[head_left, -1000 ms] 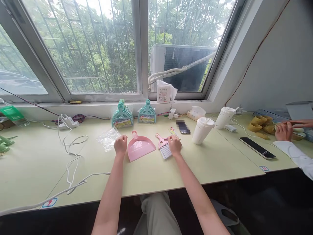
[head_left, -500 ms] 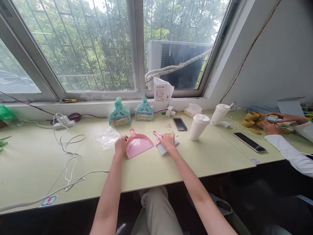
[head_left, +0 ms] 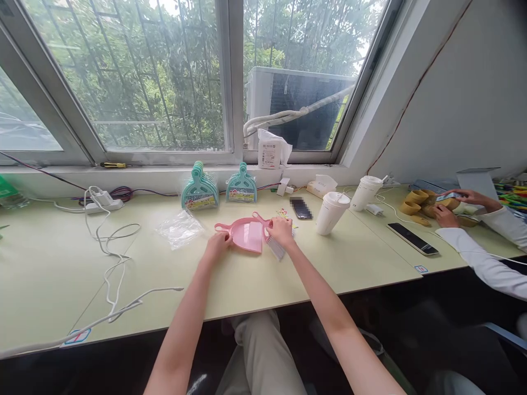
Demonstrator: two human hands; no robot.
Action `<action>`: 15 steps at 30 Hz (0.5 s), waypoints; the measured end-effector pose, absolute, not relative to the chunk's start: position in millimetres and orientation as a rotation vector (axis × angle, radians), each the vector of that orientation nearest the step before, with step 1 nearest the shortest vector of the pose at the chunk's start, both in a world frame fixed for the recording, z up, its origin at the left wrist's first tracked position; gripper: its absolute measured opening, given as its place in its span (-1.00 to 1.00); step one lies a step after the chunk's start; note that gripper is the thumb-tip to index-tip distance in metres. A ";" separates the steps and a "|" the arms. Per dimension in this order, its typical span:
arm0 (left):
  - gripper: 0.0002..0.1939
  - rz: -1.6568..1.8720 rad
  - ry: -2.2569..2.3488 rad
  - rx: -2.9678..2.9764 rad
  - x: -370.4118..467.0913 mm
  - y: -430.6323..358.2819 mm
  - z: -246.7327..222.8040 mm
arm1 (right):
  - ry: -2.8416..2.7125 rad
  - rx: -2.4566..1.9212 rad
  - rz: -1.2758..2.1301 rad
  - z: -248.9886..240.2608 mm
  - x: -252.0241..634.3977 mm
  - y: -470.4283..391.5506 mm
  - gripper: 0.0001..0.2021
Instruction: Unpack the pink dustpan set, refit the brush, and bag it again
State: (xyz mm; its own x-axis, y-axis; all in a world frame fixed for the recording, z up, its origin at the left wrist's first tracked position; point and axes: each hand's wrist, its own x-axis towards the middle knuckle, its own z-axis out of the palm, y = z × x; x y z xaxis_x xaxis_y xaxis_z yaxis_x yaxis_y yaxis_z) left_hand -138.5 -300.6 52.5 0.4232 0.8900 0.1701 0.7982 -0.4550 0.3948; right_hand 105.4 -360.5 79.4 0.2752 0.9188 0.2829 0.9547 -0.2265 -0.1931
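Observation:
A pink dustpan (head_left: 246,235) lies on the table in front of me, its looped handle pointing left and its straight edge facing right. My left hand (head_left: 219,244) is closed on the dustpan at its left side, below the handle. Just right of the pan, my right hand (head_left: 281,231) grips a small pink brush (head_left: 265,224) with pale bristles that point down toward the table. The tip of the brush's handle overlaps the pan's right edge; whether they touch, I cannot tell. A crumpled clear plastic bag (head_left: 180,227) lies left of the pan.
Teal dustpan sets (head_left: 200,189) stand behind, with another teal group (head_left: 241,185) beside them. A phone (head_left: 302,208) and white cups (head_left: 330,214) are on the right. White cables (head_left: 111,247) sprawl left. At far right, a co-worker's hands (head_left: 448,214) handle yellowish things near a dark phone (head_left: 413,239).
The dustpan has turned so its straight edge faces right instead of toward me, and my left hand has shifted right with it. The brush has turned in my right hand and sits closer to the pan.

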 end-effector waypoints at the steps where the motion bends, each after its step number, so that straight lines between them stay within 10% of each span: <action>1: -0.60 0.519 1.411 2.464 -131.0 -305.6 51.7 | -1.754 -2.197 -0.152 79.7 99.9 -357.5 -0.82; 15: -0.59 0.810 1.119 2.803 -138.6 -288.3 37.5 | -2.067 -1.945 0.068 77.2 53.0 -340.7 -0.87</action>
